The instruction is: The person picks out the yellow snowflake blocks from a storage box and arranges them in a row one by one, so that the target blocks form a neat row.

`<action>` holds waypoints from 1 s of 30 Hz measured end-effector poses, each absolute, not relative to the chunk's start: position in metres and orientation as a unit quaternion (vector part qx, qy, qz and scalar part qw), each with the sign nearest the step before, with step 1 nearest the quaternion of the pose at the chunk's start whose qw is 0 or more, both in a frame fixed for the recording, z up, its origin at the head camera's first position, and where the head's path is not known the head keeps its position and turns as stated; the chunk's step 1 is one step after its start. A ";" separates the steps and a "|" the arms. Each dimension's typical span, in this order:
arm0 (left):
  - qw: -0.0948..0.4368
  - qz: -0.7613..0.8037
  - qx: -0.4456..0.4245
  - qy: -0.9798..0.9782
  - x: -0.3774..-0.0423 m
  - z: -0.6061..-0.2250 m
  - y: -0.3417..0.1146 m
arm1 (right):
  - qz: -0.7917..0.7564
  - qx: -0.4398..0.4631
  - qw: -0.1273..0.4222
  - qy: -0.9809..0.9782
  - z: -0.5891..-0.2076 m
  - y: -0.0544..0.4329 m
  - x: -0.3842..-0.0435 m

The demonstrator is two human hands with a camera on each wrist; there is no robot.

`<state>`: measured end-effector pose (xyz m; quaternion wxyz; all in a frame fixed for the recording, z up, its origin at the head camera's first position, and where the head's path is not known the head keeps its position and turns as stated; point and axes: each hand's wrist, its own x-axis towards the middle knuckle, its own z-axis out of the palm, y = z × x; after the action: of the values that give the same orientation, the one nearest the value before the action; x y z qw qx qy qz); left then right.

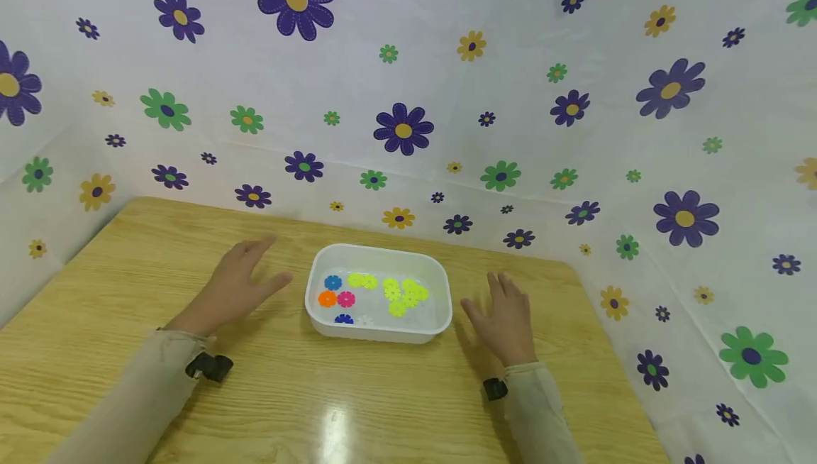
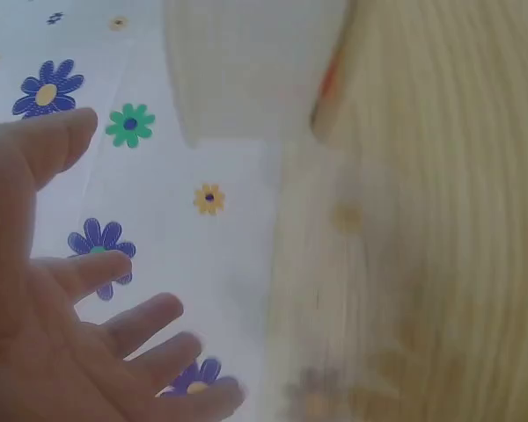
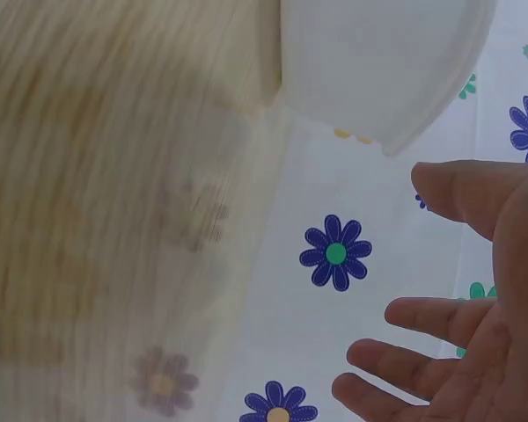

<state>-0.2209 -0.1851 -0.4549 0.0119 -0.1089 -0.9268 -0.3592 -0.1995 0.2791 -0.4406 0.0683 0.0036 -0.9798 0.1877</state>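
A white plastic tub [image 1: 376,334] sits on the wooden table, holding small flower-shaped discs. Several yellow-green discs [image 1: 410,299] lie in its right half and at the back; blue [image 1: 333,282], orange [image 1: 328,299], pink [image 1: 346,299], dark blue and whitish ones lie at the left. My left hand [image 1: 232,286] is held apart from the tub's left end, thumb and fingers spread, holding nothing. To the right of the tub, my right hand [image 1: 504,318] hovers with parted fingers and nothing in it. Both wrist views show the tub's outer wall [image 3: 370,61] beyond the fingers, without contact.
The wooden table [image 1: 287,400] spreads around the tub, glossy with a light reflection in front. A white sheet [image 1: 357,81] printed with purple, green and yellow flowers hangs behind the table and along both sides. A dark strap [image 1: 209,366] circles the left wrist.
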 end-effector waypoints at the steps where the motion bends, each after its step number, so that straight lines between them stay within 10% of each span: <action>1: -0.001 -0.388 -0.112 -0.915 -0.221 -0.455 -0.183 | 0.198 0.004 0.072 -0.977 -0.440 0.278 -0.199; 14: -0.177 -0.661 -0.079 -0.725 -0.229 -0.458 -0.169 | 0.284 0.020 0.088 -0.955 -0.436 0.259 -0.203; 30: -0.222 -0.663 -0.095 -0.708 -0.225 -0.469 -0.149 | 0.290 0.139 0.060 -0.945 -0.407 0.224 -0.212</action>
<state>-0.2251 -0.1493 -0.4687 -0.2223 -0.0954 -0.7080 -0.6635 -0.2125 0.2236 -0.4075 0.0600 0.1389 -0.9450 0.2898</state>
